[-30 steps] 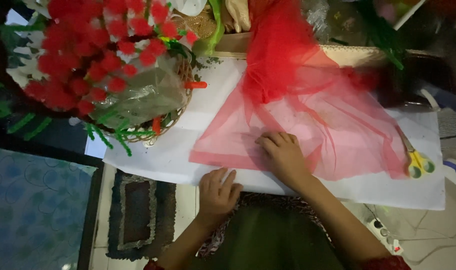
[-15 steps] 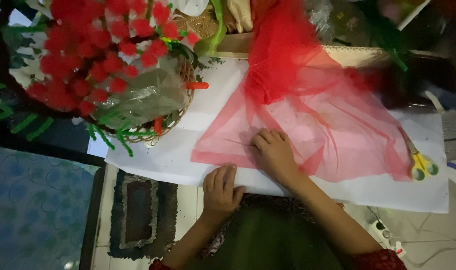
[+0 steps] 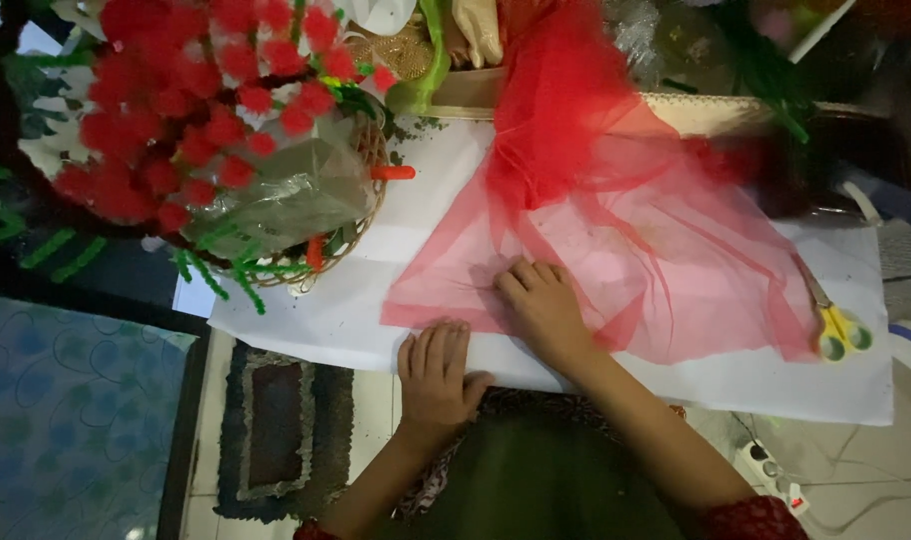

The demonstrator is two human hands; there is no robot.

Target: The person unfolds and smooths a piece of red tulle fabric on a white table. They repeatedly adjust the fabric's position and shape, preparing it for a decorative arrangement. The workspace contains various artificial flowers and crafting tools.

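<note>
L hand (image 3: 434,368) flat, fingers together, on white paper (image 3: 676,385) at near edge, gripping nothing. R hand (image 3: 544,305) flat, pressing red net (image 3: 616,250) onto paper, no grip. Scissors (image 3: 838,325) far right. Basket (image 3: 306,200) w/ red flowers (image 3: 186,110) behind left.

A sheer red mesh fabric (image 3: 616,250) is lying spread flat over a white paper sheet (image 3: 376,300), fanning into a rough triangle. Its upper end is bunching into a crumpled, rising gather.

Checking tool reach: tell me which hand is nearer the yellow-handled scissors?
Right. The right hand rests on the red net fabric, scissors farther right; the left hand lies farther away.
</note>
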